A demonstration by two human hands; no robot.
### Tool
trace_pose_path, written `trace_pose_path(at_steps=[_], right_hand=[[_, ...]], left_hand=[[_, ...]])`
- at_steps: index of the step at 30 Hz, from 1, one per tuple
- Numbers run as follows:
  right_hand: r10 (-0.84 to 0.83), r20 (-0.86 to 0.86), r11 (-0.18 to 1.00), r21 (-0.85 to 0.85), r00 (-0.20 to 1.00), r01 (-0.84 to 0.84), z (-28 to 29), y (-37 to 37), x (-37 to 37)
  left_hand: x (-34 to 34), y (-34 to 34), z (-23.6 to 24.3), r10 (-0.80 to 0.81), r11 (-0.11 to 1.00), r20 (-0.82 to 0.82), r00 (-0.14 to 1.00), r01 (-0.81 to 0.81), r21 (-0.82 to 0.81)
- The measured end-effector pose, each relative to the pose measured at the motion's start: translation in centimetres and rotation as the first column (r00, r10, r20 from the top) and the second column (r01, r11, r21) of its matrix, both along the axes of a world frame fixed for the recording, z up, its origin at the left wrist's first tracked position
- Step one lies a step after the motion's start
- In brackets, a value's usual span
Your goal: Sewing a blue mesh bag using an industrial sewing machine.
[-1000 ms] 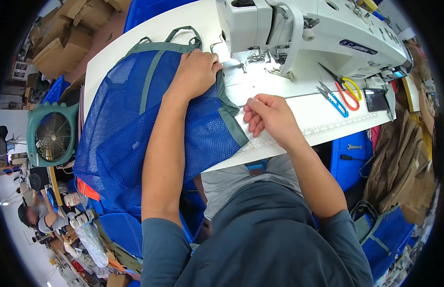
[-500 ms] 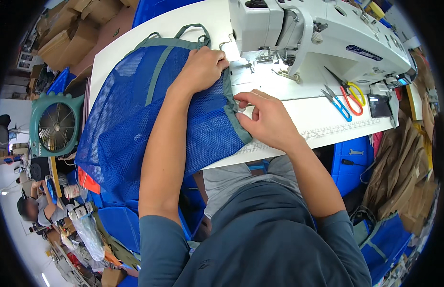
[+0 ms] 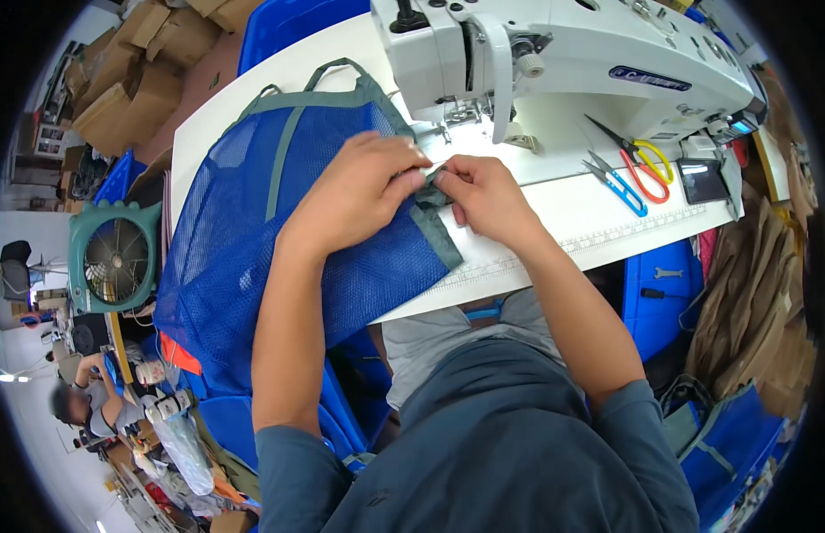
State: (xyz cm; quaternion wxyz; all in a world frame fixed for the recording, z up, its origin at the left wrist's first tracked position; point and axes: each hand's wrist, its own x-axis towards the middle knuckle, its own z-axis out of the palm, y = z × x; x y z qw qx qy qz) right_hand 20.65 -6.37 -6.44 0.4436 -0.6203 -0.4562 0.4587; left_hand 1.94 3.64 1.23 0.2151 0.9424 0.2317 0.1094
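Note:
A blue mesh bag (image 3: 244,191) with grey-green trim lies spread over the left part of the white table. My left hand (image 3: 359,191) is closed at the bag's right edge, thumb and fingers pinching the trim; its fingertips are slightly blurred. Close beside it, my right hand (image 3: 485,197) pinches the same strip of trim between thumb and forefinger. The strip is bunched up between the two hands, and the fingers partly hide it. Just beyond the hands stands the needle area of a white sewing machine (image 3: 599,58).
Right of my hands lie blue-handled snips (image 3: 618,185), scissors (image 3: 645,169) with red and yellow handles, and a dark phone-like slab (image 3: 702,181). A ruler scale (image 3: 572,240) runs along the table's front. A green fan (image 3: 117,258) stands at left; another person (image 3: 97,400) sits beyond.
My left hand has come down and right along the bag's edge toward my right hand. Both now pinch the trim, which has bunched up. The view has shifted slightly.

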Motion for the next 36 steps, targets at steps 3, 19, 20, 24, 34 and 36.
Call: trace_pose_path(at_steps=[3, 19, 20, 24, 34, 36], right_hand=[[0.065, -0.084, 0.992, -0.1, 0.994, -0.073, 1.2, 0.0, 0.2], [-0.114, -0.297, 0.986, -0.149, 0.948, 0.072, 1.4, -0.3, 0.6], [-0.064, -0.237, 0.973, -0.23, 0.969, 0.008, 1.7, -0.3, 0.7], [0.095, -0.15, 0.971, -0.202, 0.984, -0.124, 1.8, -0.9, 0.1], [0.046, 0.371, 0.999, -0.033, 0.927, -0.037, 2.5, -2.7, -0.7], [0.002, 0.412, 0.995, 0.087, 0.911, -0.042, 2.8, -2.8, -0.9]], left_hand=[[-0.9, 0.1, -1.7, 0.023, 0.975, 0.058, 0.998, -0.009, -0.223], [-0.7, 1.3, -6.4, 0.059, 0.963, 0.235, 0.97, 0.007, -0.271], [-0.8, 1.3, -6.4, 0.058, 0.96, 0.23, 0.971, 0.009, -0.279], [-0.6, 1.1, -7.0, 0.089, 0.966, 0.344, 0.935, 0.003, -0.257], [-0.7, 0.7, -5.9, 0.186, 0.921, 0.298, 0.936, -0.06, -0.385], [-0.8, 0.7, -5.8, 0.226, 0.902, 0.27, 0.936, -0.097, -0.42]])
